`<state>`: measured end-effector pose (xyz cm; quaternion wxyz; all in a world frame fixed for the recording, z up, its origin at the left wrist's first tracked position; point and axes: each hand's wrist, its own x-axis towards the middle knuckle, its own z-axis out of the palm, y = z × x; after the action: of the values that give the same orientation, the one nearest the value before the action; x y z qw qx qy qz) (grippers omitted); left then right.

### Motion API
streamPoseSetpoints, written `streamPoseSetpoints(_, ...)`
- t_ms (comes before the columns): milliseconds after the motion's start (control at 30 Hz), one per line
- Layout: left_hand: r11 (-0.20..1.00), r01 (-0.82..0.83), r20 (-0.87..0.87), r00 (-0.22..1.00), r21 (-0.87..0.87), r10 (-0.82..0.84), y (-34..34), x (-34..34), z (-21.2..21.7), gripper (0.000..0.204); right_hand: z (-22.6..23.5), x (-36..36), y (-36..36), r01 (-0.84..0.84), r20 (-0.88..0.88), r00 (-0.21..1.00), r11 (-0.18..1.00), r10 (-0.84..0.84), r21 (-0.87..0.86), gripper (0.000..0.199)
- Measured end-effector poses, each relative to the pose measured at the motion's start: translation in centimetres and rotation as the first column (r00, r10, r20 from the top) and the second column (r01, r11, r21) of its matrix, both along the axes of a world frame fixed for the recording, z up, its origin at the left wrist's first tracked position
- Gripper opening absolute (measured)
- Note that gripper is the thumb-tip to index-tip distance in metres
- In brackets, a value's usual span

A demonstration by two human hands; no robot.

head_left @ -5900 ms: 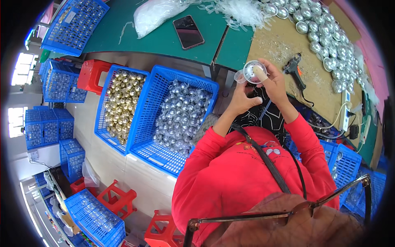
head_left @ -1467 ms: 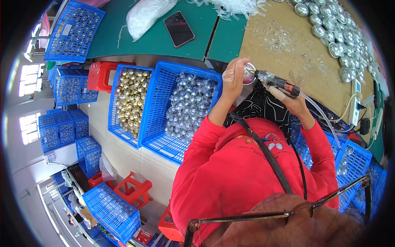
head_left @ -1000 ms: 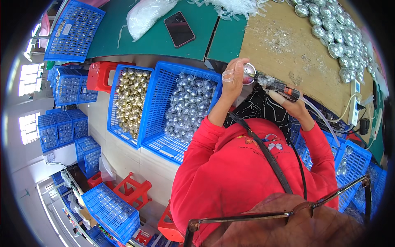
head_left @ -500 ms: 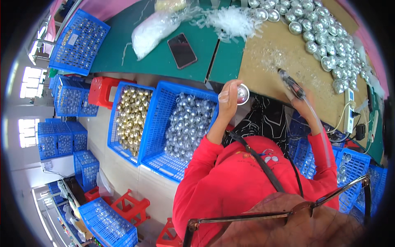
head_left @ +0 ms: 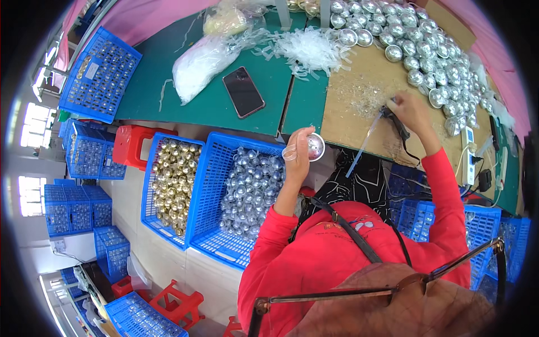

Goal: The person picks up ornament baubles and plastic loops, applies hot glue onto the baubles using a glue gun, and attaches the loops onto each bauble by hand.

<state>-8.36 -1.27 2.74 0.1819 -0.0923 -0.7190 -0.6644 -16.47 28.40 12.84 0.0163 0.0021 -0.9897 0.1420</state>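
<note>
My left hand (head_left: 299,155) is closed around a shiny silver ball ornament (head_left: 316,147), its round open face turned up. It is held just off the table's front edge. My right hand (head_left: 412,115) has curled fingers at the front end of a black glue gun (head_left: 400,128) on the brown board. From the gun a long clear glue stick (head_left: 364,147) sticks out past the table edge, and its cord bends down near the edge. The fingertips partly cover the gun's front.
Many silver balls (head_left: 424,53) cover the board's far right. White strips (head_left: 311,50), a plastic bag (head_left: 205,64) and a phone (head_left: 244,92) lie on the green table. Blue crates of gold balls (head_left: 175,182) and silver balls (head_left: 252,191) stand left. A power strip (head_left: 469,154) lies right.
The glue gun has turned, so its clear stick now points toward my lap instead of along my right forearm. My right hand has shifted to its front end. The left still holds the ornament.
</note>
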Motion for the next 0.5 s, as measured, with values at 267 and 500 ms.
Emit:
streamPoseSetpoints(267,1.0,0.007,-0.007,1.0,0.015,-0.007,0.1,0.1,0.2,0.034,-7.7,-11.9,-5.3,-0.143,-0.154,0.984,0.903,0.086,-0.405,0.032)
streamPoseSetpoints(500,1.0,-0.013,-0.005,1.0,0.001,0.013,-0.9,0.1,0.4,0.035,-8.6,-14.3,-4.6,-0.158,-0.127,0.983,0.96,0.131,-0.229,0.022)
